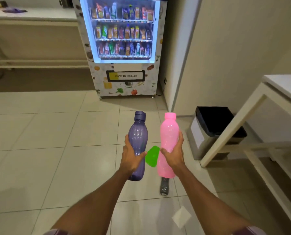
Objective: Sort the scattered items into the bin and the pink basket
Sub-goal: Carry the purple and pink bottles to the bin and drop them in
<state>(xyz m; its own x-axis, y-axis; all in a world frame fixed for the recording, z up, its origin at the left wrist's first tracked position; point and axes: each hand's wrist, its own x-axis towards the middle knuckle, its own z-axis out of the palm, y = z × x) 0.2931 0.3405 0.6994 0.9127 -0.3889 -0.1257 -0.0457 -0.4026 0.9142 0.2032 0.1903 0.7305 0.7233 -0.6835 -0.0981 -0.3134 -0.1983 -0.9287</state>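
My left hand (131, 156) grips a purple bottle (138, 134) around its lower body, cap pointing away from me. My right hand (174, 154) grips a pink bottle (167, 133) the same way, beside the purple one. Both bottles are held above the tiled floor. On the floor between them lies a green lid (152, 156), partly hidden by my hands. A dark grey bottle (164, 186) lies on the floor below the pink bottle. A white paper (181, 216) lies on the tiles near my right forearm. The bin (200, 139), lined with a black bag, stands to the right. No pink basket is in view.
A lit vending machine (124, 48) stands straight ahead against the wall. A white table (266, 102) with slanted legs reaches over the bin on the right. A long counter (31, 19) runs along the left wall. Open tiled floor spreads to the left.
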